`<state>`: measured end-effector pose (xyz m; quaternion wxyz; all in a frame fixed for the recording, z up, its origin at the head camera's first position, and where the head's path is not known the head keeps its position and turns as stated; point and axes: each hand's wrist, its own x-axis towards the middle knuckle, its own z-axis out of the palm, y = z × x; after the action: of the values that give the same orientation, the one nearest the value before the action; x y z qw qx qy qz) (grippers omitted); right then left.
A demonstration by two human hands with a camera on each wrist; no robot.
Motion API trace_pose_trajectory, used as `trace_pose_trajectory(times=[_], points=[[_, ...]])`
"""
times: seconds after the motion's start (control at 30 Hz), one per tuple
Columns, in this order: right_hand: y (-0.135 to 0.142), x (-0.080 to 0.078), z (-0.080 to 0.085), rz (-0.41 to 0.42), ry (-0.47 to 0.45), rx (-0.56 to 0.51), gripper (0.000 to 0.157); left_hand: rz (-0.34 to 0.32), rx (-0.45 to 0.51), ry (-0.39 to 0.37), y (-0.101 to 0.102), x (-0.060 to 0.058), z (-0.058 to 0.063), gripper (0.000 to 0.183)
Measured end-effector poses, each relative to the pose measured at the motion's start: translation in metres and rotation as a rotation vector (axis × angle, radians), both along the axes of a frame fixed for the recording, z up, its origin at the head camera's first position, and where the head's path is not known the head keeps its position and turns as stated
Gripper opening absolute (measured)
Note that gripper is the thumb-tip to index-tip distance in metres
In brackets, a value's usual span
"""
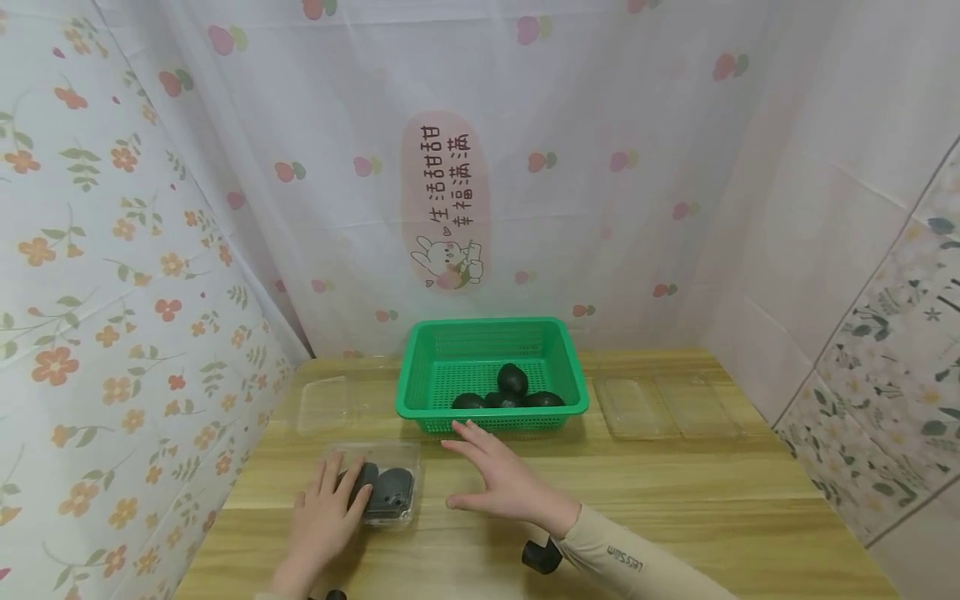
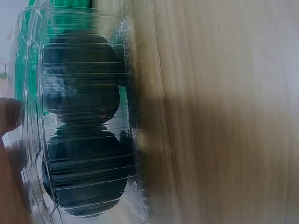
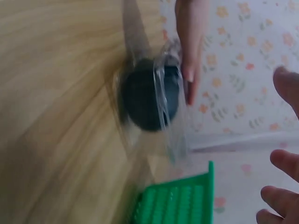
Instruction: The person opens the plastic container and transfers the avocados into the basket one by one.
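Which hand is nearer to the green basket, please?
Right: the right hand is just in front of the green basket; the left hand is farther off, touching the clear container.

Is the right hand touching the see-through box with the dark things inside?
Apart. In the head view, a strip of wooden table shows between the right hand and the see-through box.

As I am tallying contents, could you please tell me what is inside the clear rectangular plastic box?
At least two dark, rounded fruits show inside the box. In the head view, the bare left hand covers its left part, hiding whatever lies beneath.
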<state>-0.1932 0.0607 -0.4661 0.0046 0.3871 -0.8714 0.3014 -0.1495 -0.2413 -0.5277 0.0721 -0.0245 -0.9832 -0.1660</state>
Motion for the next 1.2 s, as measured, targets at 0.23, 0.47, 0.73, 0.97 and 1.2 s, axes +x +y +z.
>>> trace_pose_trajectory(times=[0.23, 0.47, 0.73, 0.97, 1.2], points=[[-0.035, -0.005, -0.019, 0.061, 0.022, 0.075, 0.083, -0.01, -0.004, 0.038, 0.025, 0.004, -0.002, 0.053], [-0.052, -0.006, -0.034, 0.075, 0.057, 0.226, 0.095, -0.057, -0.011, 0.078, 0.049, 0.008, -0.002, 0.05], [-0.056, -0.002, -0.047, 0.063, 0.109, 0.331, 0.1, -0.053, 0.005, 0.078, 0.064, 0.008, -0.005, 0.05], [-0.05, 0.004, -0.055, 0.026, 0.216, 0.397, 0.097, -0.053, 0.026, 0.046, 0.074, 0.009, -0.001, 0.049], [-0.042, 0.008, -0.06, 0.009, 0.224, 0.399, 0.097, -0.077, 0.002, -0.007, 0.077, 0.011, 0.002, 0.052]])
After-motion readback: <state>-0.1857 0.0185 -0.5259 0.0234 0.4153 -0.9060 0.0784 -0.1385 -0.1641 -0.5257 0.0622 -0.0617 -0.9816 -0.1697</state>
